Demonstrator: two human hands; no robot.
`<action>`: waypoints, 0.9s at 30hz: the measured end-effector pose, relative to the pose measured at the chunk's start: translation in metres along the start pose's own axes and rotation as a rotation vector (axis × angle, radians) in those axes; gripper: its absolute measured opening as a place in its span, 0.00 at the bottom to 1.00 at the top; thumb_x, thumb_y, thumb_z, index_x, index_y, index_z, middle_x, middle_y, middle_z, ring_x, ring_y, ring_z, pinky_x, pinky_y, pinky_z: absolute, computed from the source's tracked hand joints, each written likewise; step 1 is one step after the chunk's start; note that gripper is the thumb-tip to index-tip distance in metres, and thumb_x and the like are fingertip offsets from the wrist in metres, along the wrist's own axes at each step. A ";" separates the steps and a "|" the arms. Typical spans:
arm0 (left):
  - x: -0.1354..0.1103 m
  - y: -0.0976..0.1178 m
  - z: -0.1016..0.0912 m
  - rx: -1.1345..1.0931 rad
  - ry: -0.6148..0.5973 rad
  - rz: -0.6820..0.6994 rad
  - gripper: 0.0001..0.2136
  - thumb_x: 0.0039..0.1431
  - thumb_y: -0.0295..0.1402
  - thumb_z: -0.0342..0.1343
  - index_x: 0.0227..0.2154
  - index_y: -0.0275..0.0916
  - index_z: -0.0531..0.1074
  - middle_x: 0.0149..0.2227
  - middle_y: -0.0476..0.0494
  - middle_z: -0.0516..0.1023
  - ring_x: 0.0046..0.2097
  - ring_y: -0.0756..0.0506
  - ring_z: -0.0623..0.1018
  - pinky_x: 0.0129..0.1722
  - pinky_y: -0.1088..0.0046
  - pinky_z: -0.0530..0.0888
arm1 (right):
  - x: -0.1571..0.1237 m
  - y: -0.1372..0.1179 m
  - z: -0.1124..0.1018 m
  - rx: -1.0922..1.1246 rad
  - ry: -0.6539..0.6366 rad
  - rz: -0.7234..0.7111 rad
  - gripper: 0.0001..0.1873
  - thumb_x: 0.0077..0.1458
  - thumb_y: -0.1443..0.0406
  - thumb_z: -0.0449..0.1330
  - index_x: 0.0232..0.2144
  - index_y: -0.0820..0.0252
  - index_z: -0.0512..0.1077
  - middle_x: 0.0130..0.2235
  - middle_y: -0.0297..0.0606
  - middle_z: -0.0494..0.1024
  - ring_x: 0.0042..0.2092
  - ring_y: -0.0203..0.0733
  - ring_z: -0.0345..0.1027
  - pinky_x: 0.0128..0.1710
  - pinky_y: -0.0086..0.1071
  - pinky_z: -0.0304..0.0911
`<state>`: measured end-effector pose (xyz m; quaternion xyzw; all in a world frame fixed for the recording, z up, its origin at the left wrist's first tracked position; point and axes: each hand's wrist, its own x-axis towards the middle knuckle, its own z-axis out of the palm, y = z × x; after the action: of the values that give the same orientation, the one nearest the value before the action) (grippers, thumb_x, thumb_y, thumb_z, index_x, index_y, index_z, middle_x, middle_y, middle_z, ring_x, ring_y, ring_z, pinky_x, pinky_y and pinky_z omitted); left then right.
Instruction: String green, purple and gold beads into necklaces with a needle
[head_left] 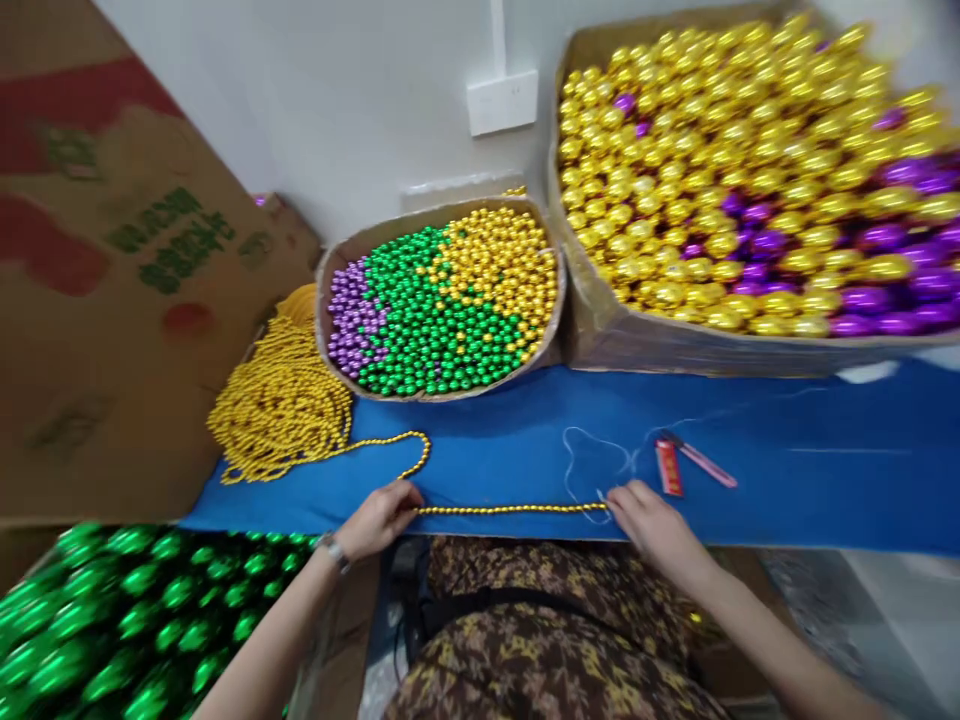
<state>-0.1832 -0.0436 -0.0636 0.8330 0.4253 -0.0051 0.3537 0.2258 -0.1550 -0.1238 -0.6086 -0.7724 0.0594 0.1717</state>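
A gold bead string [510, 510] is stretched straight along the front of the blue table. My left hand [386, 513] pinches it at one end of the taut part. My right hand [643, 515] grips the other end, its fingers closed. Past my left hand the string loops back to a heap of gold bead strings [281, 405]. A thin white thread [570, 460] curls on the cloth by my right hand. Just right of that hand lie a small red packet [669, 468] and a pink-handled tool [705, 463].
Behind stands a box of small purple, green and gold beads [442, 300]. A larger box of gold and purple beads [675, 180] fills the back right. A big cardboard carton [135, 270] leans at left, with large green beads [150, 610] below the table's front edge [750, 535].
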 end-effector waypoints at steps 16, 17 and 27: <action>0.004 0.001 0.000 0.044 0.039 -0.009 0.04 0.53 0.25 0.51 0.31 0.38 0.69 0.31 0.46 0.72 0.34 0.48 0.72 0.34 0.75 0.68 | -0.003 0.008 0.008 -0.011 0.060 -0.075 0.23 0.65 0.57 0.38 0.32 0.61 0.68 0.28 0.38 0.68 0.26 0.37 0.68 0.26 0.29 0.61; 0.004 0.001 0.000 0.048 0.039 -0.010 0.04 0.53 0.25 0.51 0.31 0.38 0.69 0.31 0.46 0.72 0.34 0.48 0.72 0.34 0.75 0.68 | -0.002 0.008 0.007 -0.015 0.058 -0.074 0.24 0.65 0.57 0.37 0.32 0.61 0.69 0.28 0.38 0.68 0.27 0.37 0.68 0.26 0.29 0.61; 0.005 -0.001 0.004 0.107 0.028 -0.019 0.07 0.52 0.23 0.50 0.33 0.38 0.69 0.32 0.45 0.72 0.35 0.47 0.72 0.36 0.74 0.68 | -0.002 0.005 0.008 -0.005 0.038 -0.076 0.21 0.65 0.59 0.38 0.33 0.60 0.67 0.29 0.38 0.68 0.28 0.38 0.67 0.27 0.29 0.61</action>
<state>-0.1794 -0.0418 -0.0685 0.8466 0.4374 -0.0196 0.3025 0.2282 -0.1545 -0.1327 -0.5803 -0.7917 0.0393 0.1866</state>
